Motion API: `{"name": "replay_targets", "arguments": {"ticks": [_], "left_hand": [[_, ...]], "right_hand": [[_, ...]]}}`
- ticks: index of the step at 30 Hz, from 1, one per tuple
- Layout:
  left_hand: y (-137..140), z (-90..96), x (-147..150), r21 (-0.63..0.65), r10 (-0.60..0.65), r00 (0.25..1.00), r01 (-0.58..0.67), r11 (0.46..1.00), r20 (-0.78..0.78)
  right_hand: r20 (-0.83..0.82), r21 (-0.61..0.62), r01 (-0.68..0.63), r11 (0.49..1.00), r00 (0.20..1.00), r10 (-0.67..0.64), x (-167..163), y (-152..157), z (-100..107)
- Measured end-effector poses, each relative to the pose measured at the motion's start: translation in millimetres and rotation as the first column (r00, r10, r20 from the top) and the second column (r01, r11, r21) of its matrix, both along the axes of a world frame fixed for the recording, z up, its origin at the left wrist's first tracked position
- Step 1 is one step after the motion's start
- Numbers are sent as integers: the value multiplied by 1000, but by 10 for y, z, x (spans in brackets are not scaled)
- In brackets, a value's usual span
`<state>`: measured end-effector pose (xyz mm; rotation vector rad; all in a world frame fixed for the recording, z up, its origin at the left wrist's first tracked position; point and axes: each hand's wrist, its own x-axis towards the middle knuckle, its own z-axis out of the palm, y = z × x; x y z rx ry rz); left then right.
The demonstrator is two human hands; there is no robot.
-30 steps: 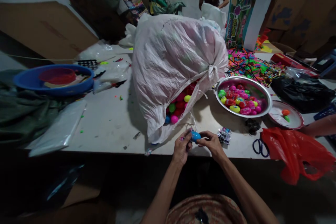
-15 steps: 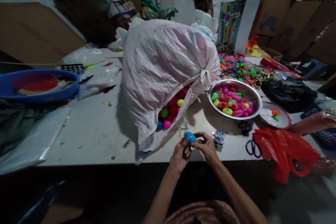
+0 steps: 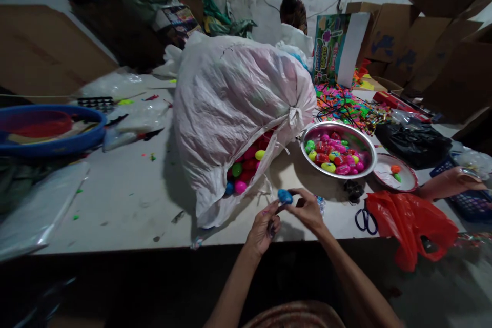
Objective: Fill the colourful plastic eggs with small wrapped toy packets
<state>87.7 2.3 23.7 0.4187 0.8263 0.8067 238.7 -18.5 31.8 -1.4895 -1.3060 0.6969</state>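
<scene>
1. Being pinched by the right hand (image 3: 308, 211), a blue egg (image 3: 285, 196) is held above the table (image 3: 130, 189), near its front edge.
2. The left hand (image 3: 263, 228) is curled just beside the egg; whether anything is gripped in it cannot be told.
3. Coloured eggs (image 3: 328, 167) are contained in the white sack (image 3: 230, 92) and steel bowl (image 3: 359, 138).

No word or number can be read for certain: large lettering runs sideways up the colourful printed box (image 3: 331, 54), blue marks on the cardboard cartons (image 3: 382, 47) are indistinct, and printing on plastic eggs (image 3: 342, 169) is too small.
</scene>
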Motion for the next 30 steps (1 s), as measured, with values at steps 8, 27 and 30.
{"name": "replay_targets", "arguments": {"ticks": [8, 27, 30], "left_hand": [[-42, -162, -530, -69, 290, 956, -292, 954, -41], [-110, -106, -1194, 179, 446, 857, -411, 894, -260], [-92, -149, -1162, 263, 450, 824, -375, 889, -345]], "right_hand": [[567, 212, 521, 827, 623, -538, 1144, 508, 651], [507, -73, -193, 979, 837, 203, -1260, 932, -6], [-23, -194, -254, 948, 967, 254, -1041, 725, 99]]}}
